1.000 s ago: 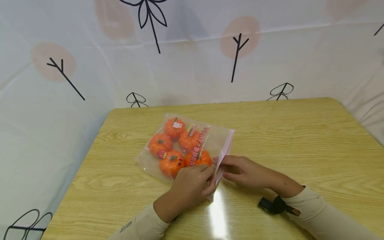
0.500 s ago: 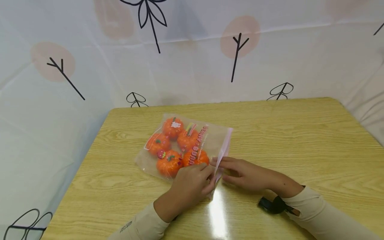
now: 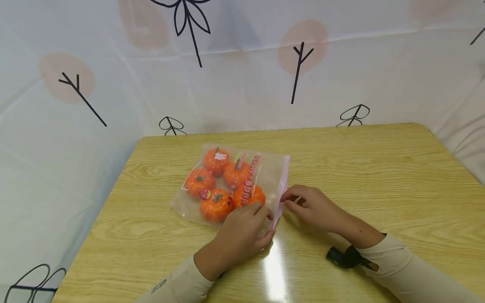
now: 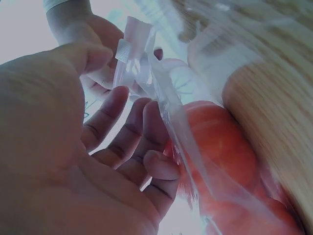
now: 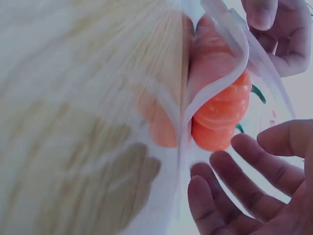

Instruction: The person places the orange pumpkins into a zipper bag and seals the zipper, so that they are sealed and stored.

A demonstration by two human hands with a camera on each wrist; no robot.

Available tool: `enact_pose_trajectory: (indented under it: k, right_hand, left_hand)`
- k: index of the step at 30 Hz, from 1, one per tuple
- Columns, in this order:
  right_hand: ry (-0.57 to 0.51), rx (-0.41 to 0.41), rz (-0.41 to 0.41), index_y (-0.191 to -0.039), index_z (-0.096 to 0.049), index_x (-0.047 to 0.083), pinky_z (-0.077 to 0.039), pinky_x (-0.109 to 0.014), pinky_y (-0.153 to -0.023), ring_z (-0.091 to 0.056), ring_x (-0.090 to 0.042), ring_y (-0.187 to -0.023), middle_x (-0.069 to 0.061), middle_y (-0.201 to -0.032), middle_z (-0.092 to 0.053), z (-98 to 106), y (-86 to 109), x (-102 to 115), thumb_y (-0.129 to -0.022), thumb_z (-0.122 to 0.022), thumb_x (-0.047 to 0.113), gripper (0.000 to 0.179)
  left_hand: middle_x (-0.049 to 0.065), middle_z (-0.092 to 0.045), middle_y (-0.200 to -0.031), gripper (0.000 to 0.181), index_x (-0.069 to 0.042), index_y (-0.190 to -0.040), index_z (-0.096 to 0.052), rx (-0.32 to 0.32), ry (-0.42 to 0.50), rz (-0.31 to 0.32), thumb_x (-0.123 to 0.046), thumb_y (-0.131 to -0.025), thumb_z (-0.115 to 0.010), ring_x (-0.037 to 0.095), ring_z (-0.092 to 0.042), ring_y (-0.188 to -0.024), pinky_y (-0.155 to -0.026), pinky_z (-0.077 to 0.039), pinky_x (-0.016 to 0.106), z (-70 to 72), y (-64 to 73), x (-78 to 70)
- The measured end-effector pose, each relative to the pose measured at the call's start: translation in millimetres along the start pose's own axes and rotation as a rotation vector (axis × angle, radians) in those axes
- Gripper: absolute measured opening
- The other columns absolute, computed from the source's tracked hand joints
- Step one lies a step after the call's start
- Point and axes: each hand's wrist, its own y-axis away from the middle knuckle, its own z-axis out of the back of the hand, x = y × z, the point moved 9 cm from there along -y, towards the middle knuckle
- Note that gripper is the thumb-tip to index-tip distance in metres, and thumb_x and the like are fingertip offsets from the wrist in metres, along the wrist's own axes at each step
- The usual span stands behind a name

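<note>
A clear zip bag (image 3: 274,172) with a pale pink top edge lies on the table, holding several small orange toy pumpkins (image 3: 216,206). Its mouth gapes in the right wrist view, and a plastic slider (image 4: 123,51) sits near one end. My left hand (image 3: 242,231) lies over the bag's near corner; thumb and fingers are bent but apart, fingertips against the film and thumb tip close to the slider. From the right, my right hand (image 3: 312,208) has its fingertips at the pink edge. The right wrist view shows its fingers (image 5: 244,191) loosely bent beside the mouth, thumb near the upper edge.
The wood-grain table (image 3: 360,168) extends beyond the bag on all sides. A white cloth (image 3: 242,92) with plant drawings hangs behind it and at the sides. A black strapped device (image 3: 342,257) is on the right wrist.
The bag's pink edge has shifted slightly left and lies flatter. My right hand has moved up along the edge. My left thumb and forefinger have spread apart.
</note>
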Motion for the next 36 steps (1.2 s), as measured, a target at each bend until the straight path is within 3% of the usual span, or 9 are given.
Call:
enact_pose_trajectory:
  k: [4,10,16,22,29,36]
  right_hand:
    - [0.0,0.041,-0.046,-0.097,-0.072,0.01,-0.052,-0.023,-0.067,-0.06,-0.004,-0.076,0.002,-0.085,-0.07,-2.5,0.5,-3.9,-0.097,-0.062,0.012,0.01]
    - [-0.051,0.11,-0.077,-0.092,-0.07,0.011,-0.049,-0.023,-0.059,-0.055,-0.003,-0.064,0.003,-0.072,-0.064,-8.9,2.5,-5.3,-0.098,-0.06,0.014,0.012]
    - [-0.11,0.201,-0.086,-0.09,-0.07,0.009,-0.047,-0.022,-0.055,-0.054,-0.001,-0.061,0.001,-0.071,-0.063,-18.7,5.6,-4.1,-0.099,-0.059,0.016,0.015]
    - [-0.228,0.299,-0.084,-0.092,-0.072,0.007,-0.047,-0.022,-0.053,-0.053,-0.002,-0.058,-0.002,-0.072,-0.064,-29.4,9.9,-2.0,-0.1,-0.058,0.02,0.02]
    - [-0.277,0.328,-0.075,-0.095,-0.073,0.006,-0.048,-0.022,-0.053,-0.052,-0.002,-0.057,-0.003,-0.072,-0.064,-31.9,11.8,-0.2,-0.1,-0.058,0.02,0.021]
    - [-0.29,0.342,-0.048,-0.096,-0.073,0.006,-0.049,-0.023,-0.055,-0.054,-0.004,-0.059,-0.005,-0.076,-0.068,-34.3,11.9,0.3,-0.101,-0.058,0.021,0.022]
  left_hand:
    - [-0.01,-0.062,-0.094,0.036,-0.022,-0.11,-0.064,0.063,-0.008,0.016,-0.045,-0.084,-0.075,0.008,-0.06,-0.084,-0.079,-0.048,0.029,-5.2,0.6,1.5]
    - [-0.009,-0.058,-0.094,0.045,-0.025,-0.114,-0.062,0.094,-0.02,0.01,-0.049,-0.079,-0.078,0.008,-0.057,-0.088,-0.081,-0.042,0.031,-7.4,2.5,2.0]
    - [-0.008,-0.055,-0.093,0.046,-0.025,-0.114,-0.061,0.084,-0.066,-0.023,-0.044,-0.078,-0.08,0.01,-0.055,-0.088,-0.08,-0.042,0.031,-10.0,3.5,0.1]
    - [-0.007,-0.055,-0.092,0.042,-0.026,-0.117,-0.06,0.09,-0.056,0.005,-0.03,-0.08,-0.08,0.011,-0.056,-0.088,-0.079,-0.042,0.031,-10.8,4.3,3.0]
    - [-0.006,-0.057,-0.096,0.045,-0.026,-0.116,-0.061,0.093,-0.091,0.007,-0.011,-0.076,-0.074,0.012,-0.057,-0.09,-0.074,-0.038,0.029,-10.9,3.4,2.1]
    - [-0.007,-0.06,-0.098,0.04,-0.025,-0.118,-0.06,0.117,-0.143,0.005,-0.017,-0.08,-0.071,0.013,-0.057,-0.09,-0.077,-0.04,0.03,-13.3,3.8,2.5]
